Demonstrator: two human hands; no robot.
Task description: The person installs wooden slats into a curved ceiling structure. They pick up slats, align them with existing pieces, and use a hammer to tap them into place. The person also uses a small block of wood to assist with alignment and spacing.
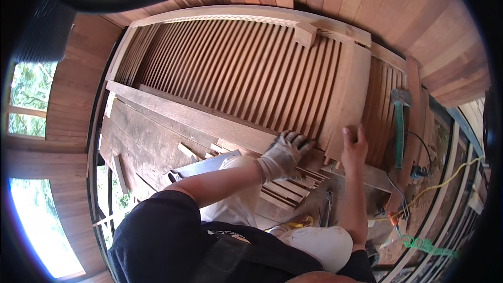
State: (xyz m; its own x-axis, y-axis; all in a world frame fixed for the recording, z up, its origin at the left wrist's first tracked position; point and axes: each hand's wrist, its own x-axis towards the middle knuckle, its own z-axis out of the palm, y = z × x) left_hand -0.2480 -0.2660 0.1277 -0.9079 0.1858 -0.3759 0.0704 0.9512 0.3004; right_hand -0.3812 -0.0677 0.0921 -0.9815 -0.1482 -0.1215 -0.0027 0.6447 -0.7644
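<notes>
A louvered wooden panel lies across the work surface, with many thin slats set between long rails. My left hand, in a pale work glove, rests with fingers spread on the panel's near rail, close to its right end. At that end stands a wide wooden board, running crosswise, with small tenons at its near end. Bare, my right hand is at the board's near right edge, its fingers curled against it. A small wood block sits on the far rail.
Right of the board lies a hammer with a green handle on another slatted panel. A yellow cord and a green cord run at the right. Loose wood strips lie below my left hand, beside a metal tool.
</notes>
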